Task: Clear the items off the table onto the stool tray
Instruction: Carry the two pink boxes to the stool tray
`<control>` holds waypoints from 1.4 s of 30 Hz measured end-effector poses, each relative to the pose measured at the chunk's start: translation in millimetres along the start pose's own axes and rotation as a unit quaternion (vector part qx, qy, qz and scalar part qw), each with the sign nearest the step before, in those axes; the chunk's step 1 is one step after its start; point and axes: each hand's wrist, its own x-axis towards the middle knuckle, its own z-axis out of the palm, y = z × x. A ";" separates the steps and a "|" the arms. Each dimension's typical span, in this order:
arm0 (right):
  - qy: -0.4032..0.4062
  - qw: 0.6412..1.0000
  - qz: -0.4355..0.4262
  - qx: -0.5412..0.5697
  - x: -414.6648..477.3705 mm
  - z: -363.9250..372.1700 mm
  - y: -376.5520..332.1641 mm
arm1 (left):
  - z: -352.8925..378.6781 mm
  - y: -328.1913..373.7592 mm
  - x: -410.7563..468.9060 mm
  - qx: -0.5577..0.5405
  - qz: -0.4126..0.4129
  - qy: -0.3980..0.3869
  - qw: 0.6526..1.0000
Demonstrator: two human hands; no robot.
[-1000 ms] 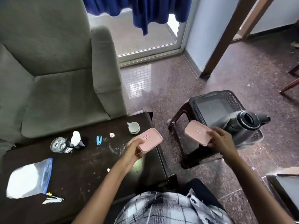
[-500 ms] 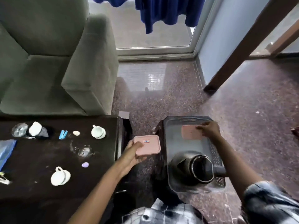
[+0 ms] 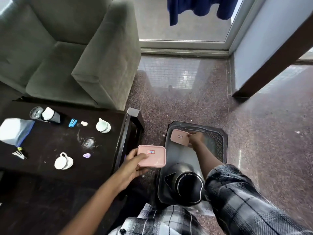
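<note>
Pink rectangular plastic box with a red-framed label (image 3: 152, 156) hung at lower centre of the frame, between the dark table (image 3: 50, 141) and the black plastic stool tray (image 3: 218, 146). The left hand (image 3: 133, 165) gripped it, thumb on top and fingers curled beneath. The right hand (image 3: 194, 138) pinched a second pink box (image 3: 179, 139) at the tray's far end; whether that box touched the tray could not be told. A black kettle (image 3: 188, 184) stood at the tray's near end.

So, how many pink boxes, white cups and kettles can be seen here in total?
pink boxes: 2
white cups: 2
kettle: 1
Total: 5
</note>
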 end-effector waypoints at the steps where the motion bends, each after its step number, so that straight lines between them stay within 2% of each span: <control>1: 0.000 1.000 0.001 0.003 2.4 2.1 -1.2 | 1.9 -1.8 -1.0 0.000 0.003 0.005 1.000; 10: -0.023 0.998 0.007 0.056 -7.2 -9.4 -4.9 | 13.8 -6.1 -0.4 0.009 0.008 0.031 0.999; 13: 0.026 0.997 -0.007 0.076 -40.2 -21.7 -18.0 | 19.1 -3.0 4.6 0.016 0.014 0.036 0.999; 14: 0.016 0.997 -0.007 0.076 -54.5 -24.9 -22.9 | 21.4 -1.5 6.9 0.015 0.016 0.040 0.999; 16: -0.108 0.991 -0.011 0.083 -90.9 -29.6 -33.4 | 27.2 2.0 12.2 0.005 0.017 0.047 0.999; 18: -0.253 0.966 -0.013 0.054 -127.6 -34.6 -39.4 | 34.5 5.7 17.1 0.005 0.021 0.049 0.999; 19: -0.297 0.954 -0.017 0.045 -141.5 -35.8 -39.7 | 38.2 6.5 19.4 0.012 0.023 0.050 0.998; 21: -0.323 0.944 -0.034 0.058 -153.5 -35.0 -33.5 | 44.7 6.7 22.7 0.038 0.029 0.050 0.998; 27: -0.263 0.963 -0.019 0.058 -134.4 -41.7 -20.2 | 51.9 3.6 22.5 0.091 0.031 0.026 0.995; 30: -0.211 0.977 -0.011 0.006 -110.0 -48.0 -15.7 | 46.7 -2.0 19.8 0.130 0.031 0.042 0.990; 34: -0.172 0.983 0.031 -0.051 -75.6 -43.1 3.3 | 27.5 -12.8 14.5 0.129 -0.005 0.033 0.991; 38: -0.128 0.988 0.081 -0.030 -54.3 -29.9 25.1 | 13.2 -21.3 11.0 0.116 -0.018 0.050 0.992; 42: -0.084 0.994 0.063 -0.007 -46.6 -16.4 29.7 | 6.2 -25.1 7.7 0.113 -0.025 0.052 0.992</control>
